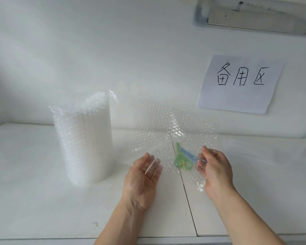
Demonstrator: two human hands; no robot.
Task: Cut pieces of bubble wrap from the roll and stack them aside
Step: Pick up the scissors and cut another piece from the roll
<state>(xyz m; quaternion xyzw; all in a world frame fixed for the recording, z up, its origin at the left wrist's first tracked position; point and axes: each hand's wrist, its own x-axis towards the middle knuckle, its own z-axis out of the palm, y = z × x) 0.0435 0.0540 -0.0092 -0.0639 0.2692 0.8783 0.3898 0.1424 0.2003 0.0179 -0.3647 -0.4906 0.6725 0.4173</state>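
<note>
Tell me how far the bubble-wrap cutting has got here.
Done: no stack is visible. In hand: the right hand pinches a sheet pulled out from the roll; the left hand lies open beneath it. Left: the scissors lie unused on the table.

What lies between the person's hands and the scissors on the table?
The loose bubble wrap sheet does. It trails from the roll and drapes over the scissors, which show through it. The right hand pinches the sheet's edge beside them; the left hand is open, palm up, under its near edge.
</note>
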